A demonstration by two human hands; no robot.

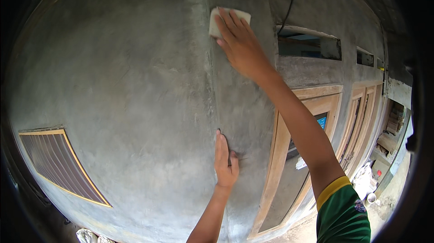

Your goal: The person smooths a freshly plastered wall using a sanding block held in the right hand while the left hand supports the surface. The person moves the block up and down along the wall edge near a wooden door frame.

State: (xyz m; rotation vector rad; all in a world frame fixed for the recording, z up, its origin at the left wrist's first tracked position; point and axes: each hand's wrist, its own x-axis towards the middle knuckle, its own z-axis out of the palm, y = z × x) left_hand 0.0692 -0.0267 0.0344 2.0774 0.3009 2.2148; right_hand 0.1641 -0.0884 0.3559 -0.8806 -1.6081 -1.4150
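Observation:
My right hand (242,48) is raised high against a grey plastered wall (131,75). Under its fingers lies a pale, roughly square sponge (215,25), pressed flat on the plaster beside a vertical corner edge. Lower down, my left hand (225,161) rests against the wall at the same edge. Its fingers are stretched upward with the thumb apart, and no object shows in it. The side of the left palm that faces the wall is hidden.
A wooden-framed door (271,175) stands right of the corner, below a narrow opening (309,46). A black cable (291,3) hangs above. At lower left is a window with slats (63,166). White sacks (364,179) and a small bucket (371,197) sit at far right.

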